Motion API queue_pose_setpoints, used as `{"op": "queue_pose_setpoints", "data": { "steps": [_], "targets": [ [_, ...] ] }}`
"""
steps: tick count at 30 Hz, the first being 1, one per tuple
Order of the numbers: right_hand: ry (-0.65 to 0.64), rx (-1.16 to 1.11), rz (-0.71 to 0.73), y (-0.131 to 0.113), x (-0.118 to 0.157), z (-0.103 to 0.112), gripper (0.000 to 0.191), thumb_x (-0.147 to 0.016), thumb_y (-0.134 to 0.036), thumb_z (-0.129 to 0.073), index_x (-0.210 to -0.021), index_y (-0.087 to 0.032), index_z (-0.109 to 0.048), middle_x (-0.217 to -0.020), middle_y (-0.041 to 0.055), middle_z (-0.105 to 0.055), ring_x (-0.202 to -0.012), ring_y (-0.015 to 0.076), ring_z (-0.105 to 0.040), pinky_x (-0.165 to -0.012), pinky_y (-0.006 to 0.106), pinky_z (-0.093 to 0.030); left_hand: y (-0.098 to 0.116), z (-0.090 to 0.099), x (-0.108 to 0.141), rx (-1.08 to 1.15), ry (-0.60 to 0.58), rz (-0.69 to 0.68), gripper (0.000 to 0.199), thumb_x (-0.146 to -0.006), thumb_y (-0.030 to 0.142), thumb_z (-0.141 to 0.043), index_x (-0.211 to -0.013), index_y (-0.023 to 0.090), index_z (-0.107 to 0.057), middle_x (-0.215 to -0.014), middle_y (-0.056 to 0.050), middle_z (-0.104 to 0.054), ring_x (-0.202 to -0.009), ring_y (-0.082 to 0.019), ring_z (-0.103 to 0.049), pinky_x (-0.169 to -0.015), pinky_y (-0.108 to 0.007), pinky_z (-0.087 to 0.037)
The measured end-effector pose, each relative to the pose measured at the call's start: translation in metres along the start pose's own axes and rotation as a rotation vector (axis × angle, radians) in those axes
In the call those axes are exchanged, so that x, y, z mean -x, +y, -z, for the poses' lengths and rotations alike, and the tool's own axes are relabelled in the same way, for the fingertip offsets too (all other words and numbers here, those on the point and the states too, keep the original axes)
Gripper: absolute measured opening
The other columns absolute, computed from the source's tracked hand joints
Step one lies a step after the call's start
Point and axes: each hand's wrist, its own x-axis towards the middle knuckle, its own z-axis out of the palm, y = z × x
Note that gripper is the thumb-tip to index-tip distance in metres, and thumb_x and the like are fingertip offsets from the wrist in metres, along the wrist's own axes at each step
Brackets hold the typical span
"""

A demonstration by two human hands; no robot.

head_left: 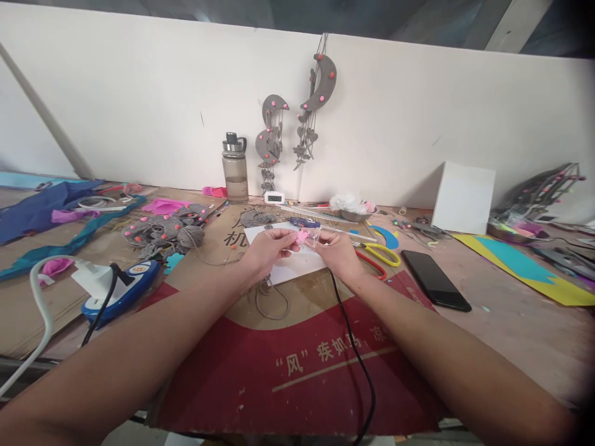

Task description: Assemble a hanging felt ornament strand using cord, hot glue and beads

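Over a white sheet of paper (pixel 297 267), my two hands pinch a small clear plastic bag (pixel 314 236) with something pink (pixel 303 237) at its left side. The fingers of my left hand (pixel 273 249) close on the pink end. My right hand (pixel 340 251) grips the clear plastic from the other side. Just behind lies a dark blue tool (pixel 304 222), its kind unclear. Scissors with yellow handles (pixel 383 254) and a red-handled tool (pixel 374 266) rest by my right hand. A loop of grey cord (pixel 274 310) lies below my left hand.
A phone (pixel 436 280) lies to the right. A power strip (pixel 121 291) with a white plug stands left. Grey pieces with pink dots and yarn (pixel 162 230) sit behind it. A bottle (pixel 235 170) stands at the wall. A black cable (pixel 353 347) crosses the red cardboard (pixel 223 384).
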Motion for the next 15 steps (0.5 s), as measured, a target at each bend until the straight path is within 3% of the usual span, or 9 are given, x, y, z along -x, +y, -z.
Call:
{"op": "queue_pose_setpoints", "data": {
  "steps": [5,11,15],
  "targets": [
    [0.077,0.084,0.064,0.0032,0.0009,-0.0008,0.036,-0.074,-0.045,-0.068,-0.098,-0.020,-0.076,-0.080,0.0022,-0.072,-0.079,0.0204,-0.063,-0.073,0.032,-0.050,-0.0012,0.0006,-0.0013,0.035,0.035,-0.021,0.029,-0.066,0.037,-0.076,-0.077,0.013,-0.065,-0.074,-0.004,-0.063,-0.066,-0.011,-0.058,-0.065,-0.026,-0.041],
    [0.101,0.105,0.092,0.0062,0.0027,-0.0029,0.032,-0.076,-0.043,-0.067,-0.095,-0.020,-0.077,-0.086,0.0044,-0.072,-0.080,0.0201,-0.063,-0.070,0.031,-0.049,-0.0030,0.0033,-0.0044,0.109,0.148,0.043,0.029,-0.063,0.034,-0.079,-0.073,0.013,-0.062,-0.070,-0.003,-0.061,-0.066,-0.012,-0.059,-0.062,-0.025,-0.040],
    [0.106,0.120,0.109,0.0034,0.0031,-0.0029,0.030,-0.077,-0.042,-0.066,-0.096,-0.021,-0.076,-0.092,0.0046,-0.073,-0.086,0.0209,-0.063,-0.076,0.031,-0.049,-0.0024,0.0020,-0.0039,0.082,0.084,-0.007,0.028,-0.063,0.034,-0.079,-0.070,0.013,-0.063,-0.070,-0.003,-0.062,-0.068,-0.011,-0.057,-0.062,-0.024,-0.039]
  ]
}}
